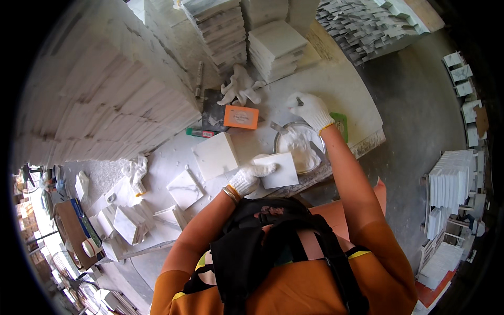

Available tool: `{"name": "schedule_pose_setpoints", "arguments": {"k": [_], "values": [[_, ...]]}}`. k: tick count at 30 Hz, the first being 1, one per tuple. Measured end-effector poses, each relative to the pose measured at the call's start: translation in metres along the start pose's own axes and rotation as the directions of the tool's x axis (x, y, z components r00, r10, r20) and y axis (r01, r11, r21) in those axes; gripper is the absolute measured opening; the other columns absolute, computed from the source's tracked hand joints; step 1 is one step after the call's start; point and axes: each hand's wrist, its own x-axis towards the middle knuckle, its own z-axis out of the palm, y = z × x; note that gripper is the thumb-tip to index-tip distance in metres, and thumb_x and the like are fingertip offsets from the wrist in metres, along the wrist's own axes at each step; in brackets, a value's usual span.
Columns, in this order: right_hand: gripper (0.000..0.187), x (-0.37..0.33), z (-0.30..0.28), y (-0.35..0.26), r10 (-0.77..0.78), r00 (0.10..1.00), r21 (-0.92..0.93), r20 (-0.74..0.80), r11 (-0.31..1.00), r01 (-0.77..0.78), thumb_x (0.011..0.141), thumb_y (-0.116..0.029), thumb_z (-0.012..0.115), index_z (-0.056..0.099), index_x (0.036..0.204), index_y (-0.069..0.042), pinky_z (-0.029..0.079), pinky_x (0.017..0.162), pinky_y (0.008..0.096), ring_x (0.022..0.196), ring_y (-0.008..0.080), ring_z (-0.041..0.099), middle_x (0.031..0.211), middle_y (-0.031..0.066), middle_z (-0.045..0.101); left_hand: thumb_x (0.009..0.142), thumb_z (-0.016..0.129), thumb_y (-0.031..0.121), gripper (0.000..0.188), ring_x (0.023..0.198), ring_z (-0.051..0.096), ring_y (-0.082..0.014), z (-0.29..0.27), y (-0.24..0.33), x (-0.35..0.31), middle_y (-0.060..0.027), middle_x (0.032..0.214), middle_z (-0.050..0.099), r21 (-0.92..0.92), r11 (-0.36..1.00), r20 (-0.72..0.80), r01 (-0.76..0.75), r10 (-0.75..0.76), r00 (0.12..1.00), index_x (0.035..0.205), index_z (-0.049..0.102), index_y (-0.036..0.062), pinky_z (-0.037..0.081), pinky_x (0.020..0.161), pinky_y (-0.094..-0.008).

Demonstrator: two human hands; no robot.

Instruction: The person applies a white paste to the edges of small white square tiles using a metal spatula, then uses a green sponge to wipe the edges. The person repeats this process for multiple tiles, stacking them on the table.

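My left hand, in a white knit glove, grips a square white marble tile by its left edge, thumb on top. My right hand, gloved the same way, is closed above the far side of an open round tin. A small grey bit shows at its fingers, too small to name. White paste fills much of the tin, and a flat metal blade rests at its rim. Partly behind my right wrist lies a green item.
Around my hands lie a larger white tile, an orange box, a green tube and crumpled white gloves. Tall marble tile stacks rise at left, more at the back. Loose tiles lie left. The table's edge runs along the right.
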Motion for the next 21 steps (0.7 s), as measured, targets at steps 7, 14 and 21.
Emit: {"name": "schedule_pose_setpoints", "arguments": {"k": [7, 14, 21], "values": [[0.030, -0.084, -0.039, 0.007, -0.034, 0.961, 0.014, -0.276, 0.999, 0.040, 0.084, -0.031, 0.070, 0.071, 0.111, -0.016, 0.054, 0.080, 0.0428, 0.092, 0.0347, 0.068, 0.099, 0.0136, 0.072, 0.081, 0.084, 0.017, 0.055, 0.110, 0.062, -0.0200, -0.006, -0.007, 0.002, -0.0092, 0.118, 0.068, 0.008, 1.000, -0.068, -0.030, 0.030, 0.997, 0.128, 0.060, -0.0007, 0.047, 0.103, -0.0367], [0.039, -0.188, -0.050, -0.003, 0.285, 0.952, -0.046, -0.113, 0.955, -0.292, 0.089, -0.042, 0.069, 0.072, 0.115, -0.013, 0.053, 0.086, 0.0391, 0.101, 0.0331, 0.068, 0.108, 0.0144, 0.072, 0.080, 0.085, 0.020, 0.062, 0.111, 0.062, -0.0209, -0.005, -0.007, 0.002, -0.0103, 0.120, 0.067, 0.044, 0.998, -0.047, -0.034, 0.036, 0.998, 0.132, 0.058, -0.0020, 0.048, 0.102, -0.0367], [0.044, -0.195, -0.015, -0.010, 0.246, 0.961, -0.016, -0.127, 0.968, -0.250, 0.090, -0.041, 0.065, 0.064, 0.128, -0.019, 0.054, 0.079, 0.0421, 0.099, 0.0343, 0.067, 0.110, 0.0125, 0.071, 0.082, 0.083, 0.020, 0.060, 0.109, 0.063, -0.0202, 0.008, 0.004, -0.007, -0.0097, 0.118, 0.068, 0.080, 0.996, -0.006, -0.045, 0.046, 0.999, 0.132, 0.058, -0.0028, 0.049, 0.100, -0.0356]]}}
